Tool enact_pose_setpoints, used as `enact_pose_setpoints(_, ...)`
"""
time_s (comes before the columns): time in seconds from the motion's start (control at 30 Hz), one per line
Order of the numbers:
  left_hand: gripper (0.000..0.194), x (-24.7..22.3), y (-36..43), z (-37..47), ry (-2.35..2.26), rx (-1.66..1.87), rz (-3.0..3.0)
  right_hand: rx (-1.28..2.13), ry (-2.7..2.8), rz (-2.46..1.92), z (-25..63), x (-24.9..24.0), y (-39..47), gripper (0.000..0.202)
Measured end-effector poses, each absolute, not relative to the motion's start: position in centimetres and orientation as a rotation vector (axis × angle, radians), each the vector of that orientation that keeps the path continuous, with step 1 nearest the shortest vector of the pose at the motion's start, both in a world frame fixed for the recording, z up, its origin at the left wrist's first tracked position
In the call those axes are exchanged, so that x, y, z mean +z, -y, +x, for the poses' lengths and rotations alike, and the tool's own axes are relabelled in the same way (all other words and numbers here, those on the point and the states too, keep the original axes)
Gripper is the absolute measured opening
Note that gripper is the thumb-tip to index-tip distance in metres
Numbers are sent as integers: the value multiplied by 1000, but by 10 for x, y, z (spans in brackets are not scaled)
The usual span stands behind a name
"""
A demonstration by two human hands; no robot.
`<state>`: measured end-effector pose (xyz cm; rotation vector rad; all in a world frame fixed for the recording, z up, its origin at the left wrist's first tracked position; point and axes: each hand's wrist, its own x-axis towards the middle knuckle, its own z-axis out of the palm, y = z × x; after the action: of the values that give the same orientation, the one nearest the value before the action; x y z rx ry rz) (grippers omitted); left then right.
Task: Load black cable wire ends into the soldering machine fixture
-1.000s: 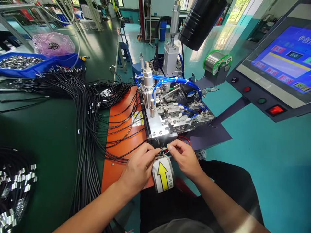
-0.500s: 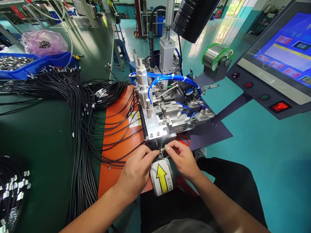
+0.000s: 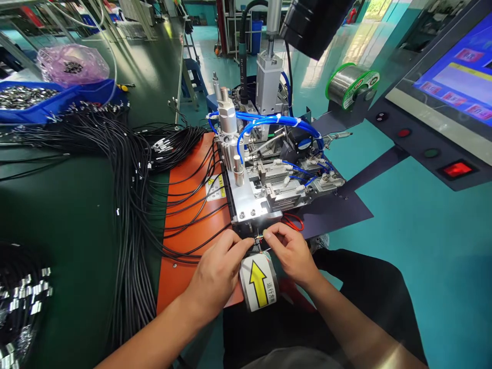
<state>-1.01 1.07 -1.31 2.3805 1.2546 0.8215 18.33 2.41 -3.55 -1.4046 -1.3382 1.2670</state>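
Note:
At the machine's front edge, my left hand [image 3: 219,264] is closed in a pinch around the end of a black cable, mostly hidden by the fingers. Thin coloured wires [image 3: 259,238] fan out from that end. My right hand [image 3: 291,253] pinches the wire tips between thumb and forefinger, close to the left fingertips. Just beyond both hands stands the metal machine [image 3: 249,197] with clamps and blue air tubes. A white label with a yellow arrow [image 3: 259,287] sits on a rounded part below the hands.
Several black cables cross the orange plate [image 3: 182,215] from a large bundle [image 3: 128,246] on the green table [image 3: 77,205]. A blue bin [image 3: 23,117] of small metal parts stands far left. To the right are a solder spool [image 3: 348,87] and a control panel [image 3: 434,133].
The camera view has shifted slightly, moving the scene a little to the right. Both hands keep nearly the same pose at the wires.

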Motion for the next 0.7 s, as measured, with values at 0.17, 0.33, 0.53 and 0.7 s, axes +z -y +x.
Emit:
enact_pose_setpoints(0.17, 29, -15, -11, -11, -1276, 800, 2388, 1260, 1362, -1402, 185, -38, -24, 26)
enact_pose_setpoints(0.33, 30, -15, -11, -10, -1280, 793, 2402, 1228, 1390, -1392, 185, -39, -25, 22)
enact_pose_setpoints(0.53, 30, -14, -11, -10, -1276, 782, 2413, 1184, 1413, -1413, 186, -40, -25, 19)
enact_pose_setpoints(0.7, 30, -14, -11, -10, -1271, 791, 2409, 1189, 1429, -1356, 186, -41, -26, 18)
